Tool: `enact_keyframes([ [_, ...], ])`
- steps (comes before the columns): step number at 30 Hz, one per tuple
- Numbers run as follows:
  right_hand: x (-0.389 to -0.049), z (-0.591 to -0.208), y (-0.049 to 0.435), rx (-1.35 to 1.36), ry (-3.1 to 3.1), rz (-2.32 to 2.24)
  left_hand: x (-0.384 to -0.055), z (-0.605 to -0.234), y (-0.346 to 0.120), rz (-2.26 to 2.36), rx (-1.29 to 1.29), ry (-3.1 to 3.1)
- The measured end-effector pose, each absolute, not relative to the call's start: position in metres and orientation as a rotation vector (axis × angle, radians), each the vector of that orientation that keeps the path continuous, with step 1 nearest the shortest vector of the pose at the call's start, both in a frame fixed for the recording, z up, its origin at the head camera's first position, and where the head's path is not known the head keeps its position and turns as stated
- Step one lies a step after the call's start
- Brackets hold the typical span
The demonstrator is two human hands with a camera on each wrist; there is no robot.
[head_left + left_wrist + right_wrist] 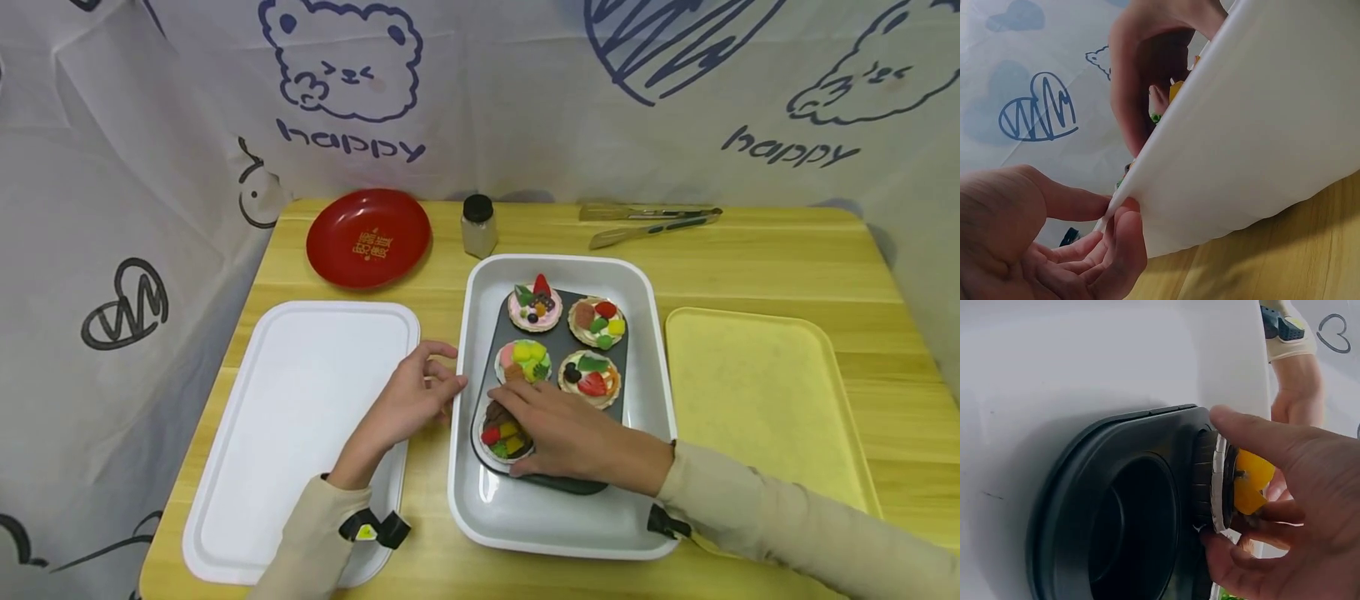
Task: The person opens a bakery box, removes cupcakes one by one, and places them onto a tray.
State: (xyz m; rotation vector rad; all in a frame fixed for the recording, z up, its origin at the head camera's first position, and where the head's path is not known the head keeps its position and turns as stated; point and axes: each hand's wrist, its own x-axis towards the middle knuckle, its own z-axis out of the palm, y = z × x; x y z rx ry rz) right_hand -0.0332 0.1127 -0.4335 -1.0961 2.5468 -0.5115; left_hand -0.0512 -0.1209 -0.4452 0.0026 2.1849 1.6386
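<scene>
Your right hand [558,435] is gripping the chocolate-topped tart [504,435] round its rim, dark pan [1063,509] below; your left hand [412,396] is pinching the tray [555,533] edge. Tart is looking light, firm; toppings possibly fragile, rim safest.

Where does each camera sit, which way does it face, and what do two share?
Head: worn on the head, facing forward and down at the table; left grip, right grip and both sleeves show.
Left wrist: on that wrist, facing the deep white tray's outer wall; left grip pinches the rim, right grip beyond.
Right wrist: on that wrist, facing the dark muffin pan; right grip holds a tart, left forearm behind.
Shared: head and right wrist both show that tart.
</scene>
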Motion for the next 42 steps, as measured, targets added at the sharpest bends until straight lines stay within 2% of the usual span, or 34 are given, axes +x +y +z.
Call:
enact_keyframes([
  [31,-0.034,-0.449,0.114,-1.258,2.635,-0.541,-0.050,-0.445,-0.121,1.660,-0.007,2.140],
  [42,-0.031,-0.450,0.113,-1.213,2.642,-0.598,-0.051,-0.447,-0.122,1.657,-0.015,2.141],
])
